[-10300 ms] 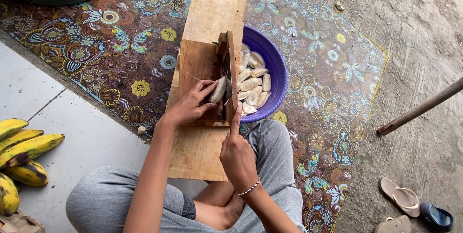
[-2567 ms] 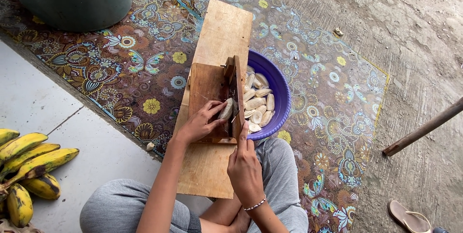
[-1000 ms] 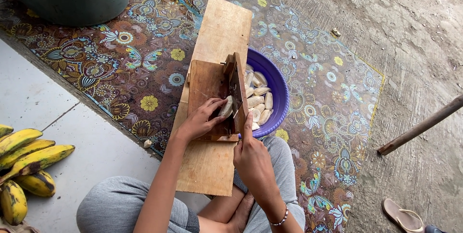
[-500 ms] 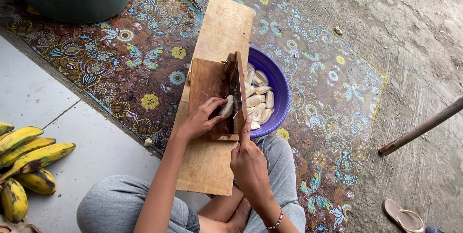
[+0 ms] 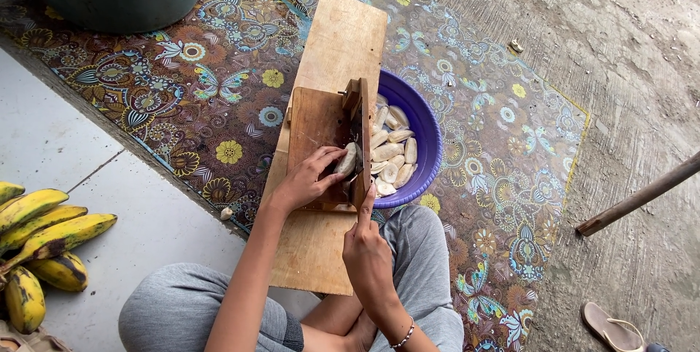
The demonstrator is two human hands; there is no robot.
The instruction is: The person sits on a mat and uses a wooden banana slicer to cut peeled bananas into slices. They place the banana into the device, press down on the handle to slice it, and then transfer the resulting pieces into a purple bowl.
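Head view: wooden board (image 5: 329,68) on floral mat (image 5: 211,97).

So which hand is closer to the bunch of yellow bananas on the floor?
Left. The left hand presses a peeled banana on the slicer, on the side toward the bananas; the right hand sits farther away, by the slicer's near end.

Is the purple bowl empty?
No. The purple bowl holds a pile of pale banana slices, right beside the wooden slicer.
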